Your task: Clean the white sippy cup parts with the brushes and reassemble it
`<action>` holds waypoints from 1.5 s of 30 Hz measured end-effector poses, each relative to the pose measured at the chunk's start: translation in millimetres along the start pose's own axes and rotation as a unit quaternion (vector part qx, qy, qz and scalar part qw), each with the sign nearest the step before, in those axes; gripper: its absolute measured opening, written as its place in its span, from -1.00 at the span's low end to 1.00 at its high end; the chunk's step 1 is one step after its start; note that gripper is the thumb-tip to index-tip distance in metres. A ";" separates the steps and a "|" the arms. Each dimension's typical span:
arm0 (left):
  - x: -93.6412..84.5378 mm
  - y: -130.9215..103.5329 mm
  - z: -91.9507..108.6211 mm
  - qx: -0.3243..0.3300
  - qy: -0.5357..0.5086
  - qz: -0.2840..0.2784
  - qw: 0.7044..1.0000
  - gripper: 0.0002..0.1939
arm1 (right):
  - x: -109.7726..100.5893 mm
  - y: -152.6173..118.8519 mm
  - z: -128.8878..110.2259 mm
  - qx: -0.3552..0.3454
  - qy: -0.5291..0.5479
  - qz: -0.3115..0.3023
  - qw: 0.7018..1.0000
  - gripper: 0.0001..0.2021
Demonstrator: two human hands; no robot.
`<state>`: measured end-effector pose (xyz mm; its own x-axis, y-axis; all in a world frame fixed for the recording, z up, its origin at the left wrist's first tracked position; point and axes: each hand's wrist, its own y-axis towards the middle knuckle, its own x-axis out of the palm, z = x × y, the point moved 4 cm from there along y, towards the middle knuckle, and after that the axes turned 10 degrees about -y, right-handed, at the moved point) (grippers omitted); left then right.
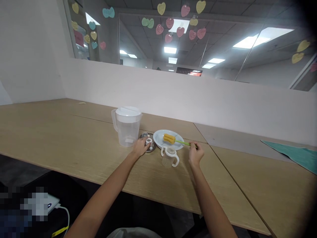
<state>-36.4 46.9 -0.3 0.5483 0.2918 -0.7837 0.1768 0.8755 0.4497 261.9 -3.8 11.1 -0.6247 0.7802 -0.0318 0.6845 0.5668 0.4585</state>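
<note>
The white plate [161, 142] is the landmark, and it holds the yellow sponge head of a green-handled brush [169, 138]. The right hand [196, 152], at the plate's right, has its grip closed on the brush's green handle, which reaches out over the plate's rim.

Just left of the plate is a small round metal tray [151, 149], carrying a white ring-shaped part [149, 141], a clear domed piece [145, 135] and a tiny white piece [151, 148]. The left hand [140, 147] reaches over the tray's near left edge, fingers at the ring-shaped part; whether its grip is pinched on that part, I cannot tell.

In front of the plate stands a clear cup [168, 160] with two white handles and an open top; its contents are too small to make out. Farther left of the plate, beyond the tray, a translucent pitcher [128, 129] stands upright on the table [99, 148], its white lid [128, 111] on.
</note>
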 end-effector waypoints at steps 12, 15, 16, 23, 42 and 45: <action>6.3 2.2 -0.8 -0.018 0.026 -0.017 0.999 -0.56 | 0.1 -2.1 -1.1 -0.003 -0.006 -0.007 1.000 -0.76; 5.7 1.3 0.0 -0.014 0.026 -0.016 0.999 -0.56 | -0.3 -1.6 -0.4 -0.006 -0.007 -0.006 1.000 -0.76; 5.3 1.0 0.4 -0.013 0.026 -0.016 0.999 -0.56 | -0.5 -1.5 -0.4 -0.007 -0.009 -0.006 1.000 -0.76; 1.7 1.3 2.1 -0.003 0.002 -0.002 1.000 -0.62 | -1.7 -0.3 -0.7 -0.003 -0.007 -0.001 1.000 -0.76; -3.7 1.8 4.9 -0.001 -0.017 0.039 0.999 -0.75 | -2.3 -1.4 -3.7 -0.008 -0.009 0.002 1.000 -0.76; -4.2 2.5 4.3 -0.001 -0.020 0.040 0.999 -0.73 | -3.0 -1.8 -5.3 -0.010 -0.013 0.001 1.000 -0.77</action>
<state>-34.8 46.2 6.0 0.5931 0.3456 -0.7272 0.1294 0.8505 0.5098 260.6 -8.5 15.1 -0.6136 0.7877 -0.0540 0.6772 0.5602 0.4769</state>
